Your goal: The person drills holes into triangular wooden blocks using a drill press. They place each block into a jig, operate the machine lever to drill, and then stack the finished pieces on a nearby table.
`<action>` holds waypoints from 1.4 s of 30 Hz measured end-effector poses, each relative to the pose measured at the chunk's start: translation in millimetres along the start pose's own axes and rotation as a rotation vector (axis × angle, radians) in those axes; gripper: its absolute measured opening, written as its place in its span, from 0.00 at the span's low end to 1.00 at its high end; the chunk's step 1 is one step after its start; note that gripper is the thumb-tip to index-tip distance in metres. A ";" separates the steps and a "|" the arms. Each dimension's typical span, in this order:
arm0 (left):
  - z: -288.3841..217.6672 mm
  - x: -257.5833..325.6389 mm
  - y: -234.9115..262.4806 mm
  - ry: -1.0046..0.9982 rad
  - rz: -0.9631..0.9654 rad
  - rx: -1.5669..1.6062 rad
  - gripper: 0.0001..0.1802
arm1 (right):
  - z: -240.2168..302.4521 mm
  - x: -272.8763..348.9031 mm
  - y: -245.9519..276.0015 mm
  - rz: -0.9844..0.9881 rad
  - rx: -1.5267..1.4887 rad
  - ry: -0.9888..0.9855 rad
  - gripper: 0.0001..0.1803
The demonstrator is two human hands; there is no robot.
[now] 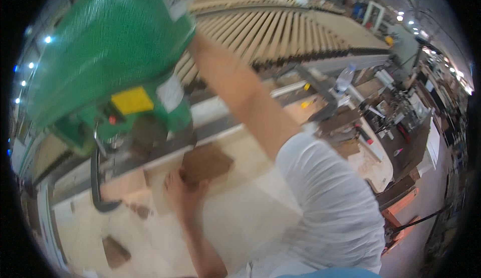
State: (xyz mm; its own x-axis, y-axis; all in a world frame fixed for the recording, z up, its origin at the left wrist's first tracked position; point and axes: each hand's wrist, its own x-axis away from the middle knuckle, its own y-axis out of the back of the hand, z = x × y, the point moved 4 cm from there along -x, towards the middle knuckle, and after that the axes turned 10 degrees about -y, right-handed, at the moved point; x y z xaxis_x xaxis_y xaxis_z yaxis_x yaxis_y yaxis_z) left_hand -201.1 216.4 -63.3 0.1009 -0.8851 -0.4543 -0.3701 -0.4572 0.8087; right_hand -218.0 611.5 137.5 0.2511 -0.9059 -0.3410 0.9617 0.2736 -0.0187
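A: What sits on the left of the bench?

B: A pale wooden bench top (240, 218) runs across the lower half, dusty and blurred. Near its lower left corner lies a small dark wood offcut (115, 252). Above that stands a big green saw (107, 52) with a yellow plate on its housing, and a dark cable (95, 188) loops down from it onto the bench.

A: And the hand in the middle?

B: The left hand (179, 190) lies flat on the bench with its fingers spread a little, pressing on the near edge of a brown wood piece (206, 162). It rests on the piece rather than closing round it. The piece lies flat on the bench, just right of the saw's base and close to the fence behind it.

A: The other arm?

B: It rises in a white sleeve (325, 198) and reaches up to the top of the saw. The right hand is hidden behind the green housing, so I cannot tell whether it is open or closed.

A: What is on the right?

B: Behind the arm lies a wide rack of pale wooden slats (280, 32). Further right, a clear plastic bottle (344, 79) stands among cluttered dark tools, and ceiling lights shine over a long workshop.
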 end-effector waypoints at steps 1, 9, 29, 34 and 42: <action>0.0 1.2 -9.0 0.016 0.050 0.038 0.47 | -7.8 -3.7 17.1 -0.012 0.060 0.013 0.23; 3.2 -4.4 -1.1 -0.009 -0.027 0.037 0.45 | 58.7 8.9 144.2 -0.101 0.026 0.252 0.24; 7.5 -3.8 -8.9 -0.009 -0.030 0.055 0.48 | -41.4 108.6 249.8 0.010 0.645 -0.255 0.18; 12.6 -6.3 -17.2 -0.014 -0.033 0.114 0.46 | -75.2 107.1 250.3 0.033 0.787 -0.361 0.21; 9.5 -8.9 -9.8 -0.032 -0.025 0.062 0.47 | -139.3 139.8 180.2 -0.053 0.694 0.067 0.22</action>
State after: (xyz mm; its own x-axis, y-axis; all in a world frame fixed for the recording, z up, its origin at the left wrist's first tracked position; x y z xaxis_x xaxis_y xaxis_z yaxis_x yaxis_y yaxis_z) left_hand -207.1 229.6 -70.7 0.0812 -0.8698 -0.4866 -0.4247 -0.4719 0.7726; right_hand -25.0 579.2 -44.4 0.2162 -0.8845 -0.4135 0.8260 -0.0600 0.5604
